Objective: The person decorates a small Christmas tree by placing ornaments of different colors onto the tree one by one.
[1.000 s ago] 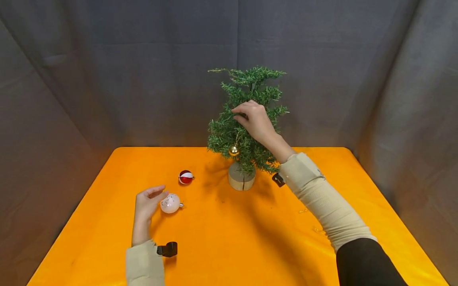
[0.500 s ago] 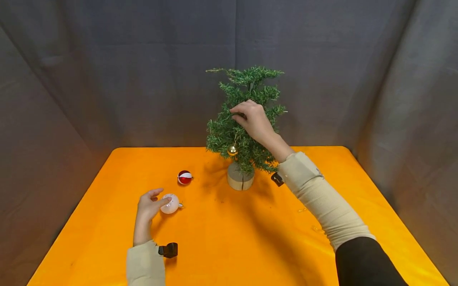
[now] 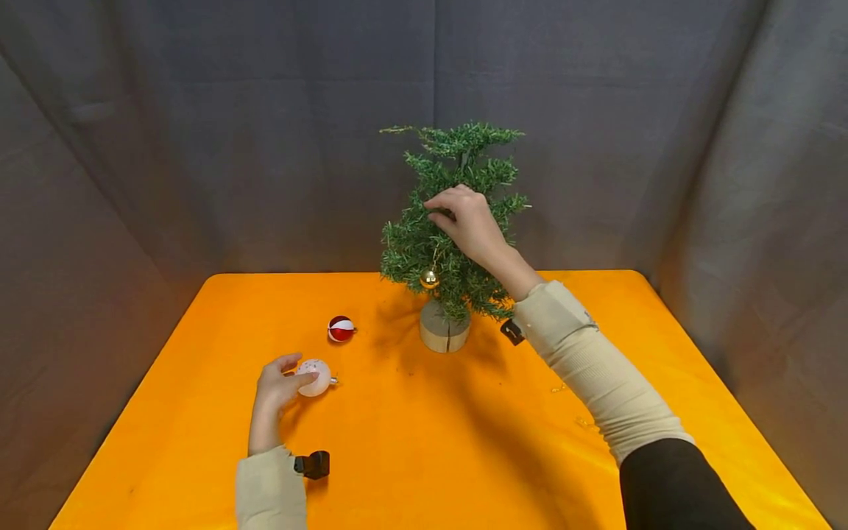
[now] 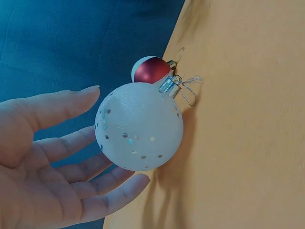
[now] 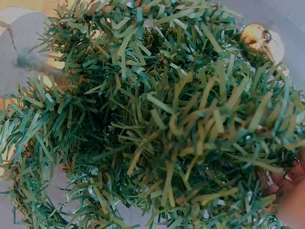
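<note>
The left hand, fingers loosely spread beside the white bauble, would best close softly about its middle, clear of the string; whether the right hand grips the tree, I cannot tell. Frosted, speckled, silver-capped, the bauble lies on the counter, eight o'clock from the wooden base

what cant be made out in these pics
Head view: the right hand covers part of the tree; the yellow bits are too small to identify.
Left wrist view: the white ball hides part of the left hand and part of the red ball.
Right wrist view: needles and the frame edge hide most of the right hand, so whether it grips anything is unclear.
</note>
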Available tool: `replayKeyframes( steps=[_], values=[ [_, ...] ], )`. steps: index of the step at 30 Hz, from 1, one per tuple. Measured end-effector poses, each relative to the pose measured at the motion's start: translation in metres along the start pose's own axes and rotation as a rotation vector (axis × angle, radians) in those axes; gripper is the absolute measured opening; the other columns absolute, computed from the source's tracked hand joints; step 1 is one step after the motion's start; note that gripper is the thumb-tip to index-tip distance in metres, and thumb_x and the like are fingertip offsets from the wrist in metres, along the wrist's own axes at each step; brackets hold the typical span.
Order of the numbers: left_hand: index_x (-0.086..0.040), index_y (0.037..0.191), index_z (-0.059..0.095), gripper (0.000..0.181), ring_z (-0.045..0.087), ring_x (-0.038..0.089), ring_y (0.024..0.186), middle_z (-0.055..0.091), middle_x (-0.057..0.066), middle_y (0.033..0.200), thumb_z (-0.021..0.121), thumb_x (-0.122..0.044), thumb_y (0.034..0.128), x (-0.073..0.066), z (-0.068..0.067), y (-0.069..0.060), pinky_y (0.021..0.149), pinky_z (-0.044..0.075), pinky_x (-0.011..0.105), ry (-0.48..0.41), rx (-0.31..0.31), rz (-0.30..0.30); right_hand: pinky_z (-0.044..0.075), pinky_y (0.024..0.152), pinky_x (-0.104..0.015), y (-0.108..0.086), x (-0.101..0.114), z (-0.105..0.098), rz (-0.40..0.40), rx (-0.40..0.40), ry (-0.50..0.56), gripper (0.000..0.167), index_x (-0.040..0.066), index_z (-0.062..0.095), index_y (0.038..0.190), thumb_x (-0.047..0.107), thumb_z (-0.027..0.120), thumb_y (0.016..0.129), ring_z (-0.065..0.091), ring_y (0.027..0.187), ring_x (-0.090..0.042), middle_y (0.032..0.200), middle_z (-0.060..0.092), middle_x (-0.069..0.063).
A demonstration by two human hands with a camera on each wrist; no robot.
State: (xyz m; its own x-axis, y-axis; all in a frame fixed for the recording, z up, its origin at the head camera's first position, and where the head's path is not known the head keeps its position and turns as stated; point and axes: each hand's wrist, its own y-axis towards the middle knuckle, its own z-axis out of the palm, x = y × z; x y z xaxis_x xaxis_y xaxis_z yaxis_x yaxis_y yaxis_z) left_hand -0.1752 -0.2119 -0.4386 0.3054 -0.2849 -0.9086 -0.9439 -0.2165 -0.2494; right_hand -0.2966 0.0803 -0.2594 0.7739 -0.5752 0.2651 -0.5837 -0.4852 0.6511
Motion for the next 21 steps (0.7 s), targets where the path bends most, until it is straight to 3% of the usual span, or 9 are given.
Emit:
replayKeyframes(
  steps=[7, 21],
  values=[
    [0.012, 0.128, 0.037, 0.051, 0.036, 0.042, 0.112, 0.036, 0.030, 0.127, 0.058, -0.004, 0.0845, 0.0009, 0.0003, -0.0003, 0.088, 0.039, 0.050, 0.006, 0.010, -0.001, 0.045, 0.069, -0.032, 0.0005, 0.0004, 0.0002, -0.002, -0.006, -0.002, 0.017, -0.002, 0.067, 0.098, 0.003, 0.062, 0.083, 0.055, 0.084, -0.025, 0.096, 0.064, -0.014],
    [0.010, 0.125, 0.042, 0.046, 0.042, 0.040, 0.105, 0.041, 0.030, 0.122, 0.058, -0.001, 0.0839, 0.0044, 0.0013, 0.0023, 0.072, 0.049, 0.036, 0.046, -0.010, -0.010, 0.044, 0.077, -0.034, 0.0002, 0.0012, -0.0016, -0.023, 0.002, -0.014, 0.016, -0.002, 0.067, 0.098, 0.003, 0.062, 0.083, 0.055, 0.087, -0.025, 0.094, 0.064, -0.013]
  ],
)
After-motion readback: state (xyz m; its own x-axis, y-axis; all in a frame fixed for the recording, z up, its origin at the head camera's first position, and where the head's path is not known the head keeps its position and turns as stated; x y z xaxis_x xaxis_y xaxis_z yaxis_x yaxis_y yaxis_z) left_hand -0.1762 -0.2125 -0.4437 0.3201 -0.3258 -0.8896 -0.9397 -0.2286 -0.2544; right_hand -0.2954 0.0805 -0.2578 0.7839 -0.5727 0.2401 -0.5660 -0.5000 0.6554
